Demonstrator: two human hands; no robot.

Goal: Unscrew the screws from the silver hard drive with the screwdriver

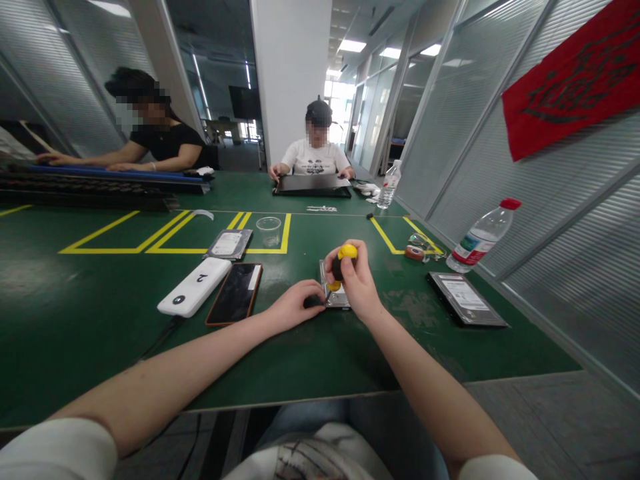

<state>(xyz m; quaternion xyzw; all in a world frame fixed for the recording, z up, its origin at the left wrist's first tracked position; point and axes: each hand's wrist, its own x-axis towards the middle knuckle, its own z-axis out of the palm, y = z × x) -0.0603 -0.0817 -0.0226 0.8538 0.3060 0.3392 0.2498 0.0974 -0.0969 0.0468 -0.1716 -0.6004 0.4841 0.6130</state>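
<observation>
A hard drive (341,299) lies on the green table, partly covered by both of my hands. My right hand (363,283) is wrapped round the yellow-and-black handle of a screwdriver (346,253). The tool is held upright with its shaft pointing down at the drive; its tip is too small to make out. My left hand (297,303) rests on the table with curled fingers, thumb and forefinger closed at the drive's near left edge, beside the screwdriver shaft.
Left of my hands are a phone (234,295), a white power bank (195,288), a second hard drive (229,245) and a plastic cup (269,232). Rightward are another drive (465,300), a water bottle (483,237) and a tape roll (415,253). Two people work across the table.
</observation>
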